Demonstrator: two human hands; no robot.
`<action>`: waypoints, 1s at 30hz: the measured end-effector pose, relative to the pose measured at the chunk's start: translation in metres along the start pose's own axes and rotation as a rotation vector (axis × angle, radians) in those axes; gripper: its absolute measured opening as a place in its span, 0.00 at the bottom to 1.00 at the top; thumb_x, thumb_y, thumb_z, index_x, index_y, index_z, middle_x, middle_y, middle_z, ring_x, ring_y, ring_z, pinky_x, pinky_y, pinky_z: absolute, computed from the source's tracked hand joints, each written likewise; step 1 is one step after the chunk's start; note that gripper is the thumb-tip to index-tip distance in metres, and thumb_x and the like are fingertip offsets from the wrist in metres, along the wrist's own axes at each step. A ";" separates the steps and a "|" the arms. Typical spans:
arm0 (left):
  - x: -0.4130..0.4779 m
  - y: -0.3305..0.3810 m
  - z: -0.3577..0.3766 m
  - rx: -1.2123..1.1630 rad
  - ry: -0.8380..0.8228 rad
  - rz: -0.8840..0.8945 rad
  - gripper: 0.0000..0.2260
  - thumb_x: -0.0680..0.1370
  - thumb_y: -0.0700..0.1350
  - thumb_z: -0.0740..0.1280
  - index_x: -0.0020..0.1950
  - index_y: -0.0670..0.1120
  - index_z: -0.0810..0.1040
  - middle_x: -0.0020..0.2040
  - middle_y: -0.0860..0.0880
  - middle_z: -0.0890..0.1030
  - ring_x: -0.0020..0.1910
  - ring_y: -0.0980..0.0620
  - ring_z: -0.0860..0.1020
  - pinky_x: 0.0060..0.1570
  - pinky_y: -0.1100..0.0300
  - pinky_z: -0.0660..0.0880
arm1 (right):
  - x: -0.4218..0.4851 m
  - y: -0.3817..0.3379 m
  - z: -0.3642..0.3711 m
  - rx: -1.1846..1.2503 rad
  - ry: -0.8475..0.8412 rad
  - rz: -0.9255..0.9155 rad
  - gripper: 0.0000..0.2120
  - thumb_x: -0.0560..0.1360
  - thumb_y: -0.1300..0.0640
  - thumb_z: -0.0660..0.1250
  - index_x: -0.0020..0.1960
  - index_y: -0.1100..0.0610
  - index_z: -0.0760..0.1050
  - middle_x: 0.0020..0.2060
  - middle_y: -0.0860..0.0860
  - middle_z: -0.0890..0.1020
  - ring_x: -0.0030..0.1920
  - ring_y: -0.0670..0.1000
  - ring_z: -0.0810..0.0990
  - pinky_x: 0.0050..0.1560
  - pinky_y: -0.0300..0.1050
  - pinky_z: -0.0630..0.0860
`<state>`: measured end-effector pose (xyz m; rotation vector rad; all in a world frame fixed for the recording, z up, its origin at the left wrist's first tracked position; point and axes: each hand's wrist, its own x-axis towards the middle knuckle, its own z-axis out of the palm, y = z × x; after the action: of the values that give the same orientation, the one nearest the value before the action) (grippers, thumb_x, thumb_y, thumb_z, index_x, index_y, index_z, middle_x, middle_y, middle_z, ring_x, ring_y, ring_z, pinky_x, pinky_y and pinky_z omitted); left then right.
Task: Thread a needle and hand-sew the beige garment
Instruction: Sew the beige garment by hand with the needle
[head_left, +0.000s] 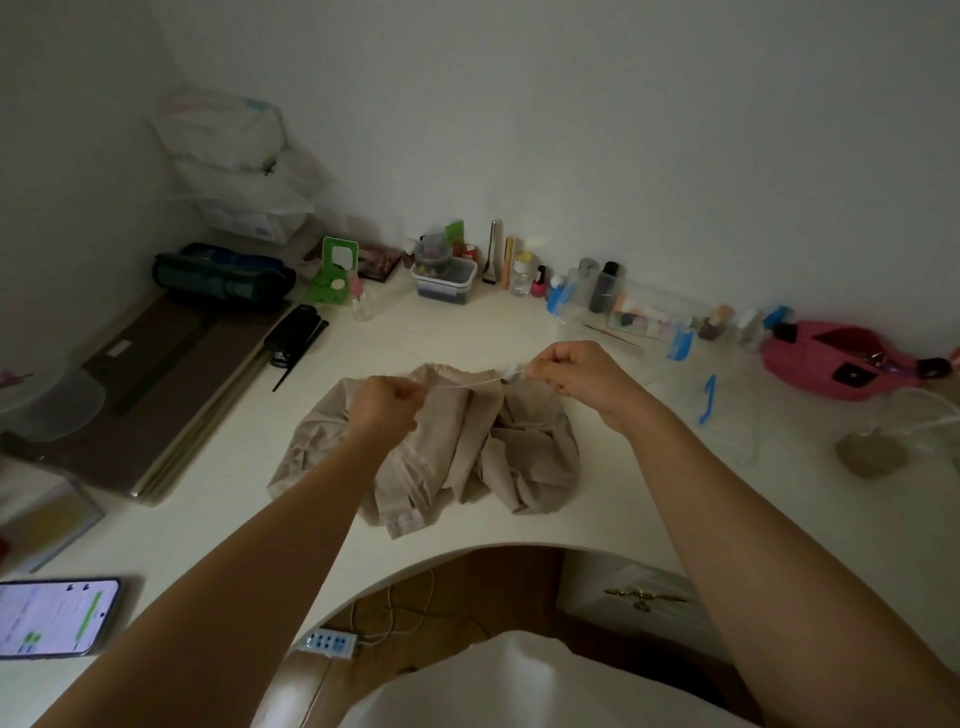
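Both bare forearms reach forward over the cream-white counter (218, 540). The left hand (387, 402) has its fingers curled and pinches one end of a thin white thread (467, 383). The right hand (569, 371), fingers likewise curled, pinches a small white spool (511, 370) at the other end. The thread runs taut between the hands. The crumpled beige fabric garment (441, 462) lies on the counter directly beneath both hands.

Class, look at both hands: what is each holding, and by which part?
A white thread stretches between them. The left hand pinches one end; the right hand pinches a small white object, perhaps a spool, at the other.
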<state>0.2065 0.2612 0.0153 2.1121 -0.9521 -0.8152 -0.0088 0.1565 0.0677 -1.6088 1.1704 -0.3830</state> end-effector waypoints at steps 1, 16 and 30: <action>0.000 0.002 0.000 0.041 0.027 0.046 0.16 0.78 0.40 0.67 0.66 0.46 0.76 0.59 0.48 0.80 0.48 0.50 0.81 0.43 0.64 0.77 | 0.000 -0.001 0.001 -0.006 -0.009 -0.005 0.01 0.76 0.57 0.70 0.45 0.54 0.80 0.37 0.45 0.78 0.41 0.43 0.74 0.48 0.40 0.70; -0.004 0.037 0.027 0.032 0.024 0.331 0.03 0.76 0.48 0.71 0.48 0.52 0.84 0.40 0.56 0.84 0.42 0.57 0.81 0.45 0.60 0.77 | -0.010 0.001 -0.001 -0.029 -0.052 -0.010 0.03 0.77 0.56 0.70 0.45 0.53 0.80 0.39 0.46 0.81 0.41 0.44 0.77 0.43 0.36 0.70; -0.002 0.011 0.018 -0.019 0.180 0.040 0.04 0.78 0.46 0.69 0.47 0.48 0.83 0.38 0.54 0.84 0.35 0.56 0.77 0.42 0.57 0.78 | -0.018 0.022 -0.018 0.369 0.373 0.063 0.06 0.75 0.54 0.73 0.45 0.57 0.80 0.35 0.49 0.81 0.35 0.44 0.75 0.39 0.36 0.72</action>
<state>0.1873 0.2516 0.0137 2.1031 -0.8841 -0.6009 -0.0409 0.1620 0.0608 -1.2058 1.3321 -0.8329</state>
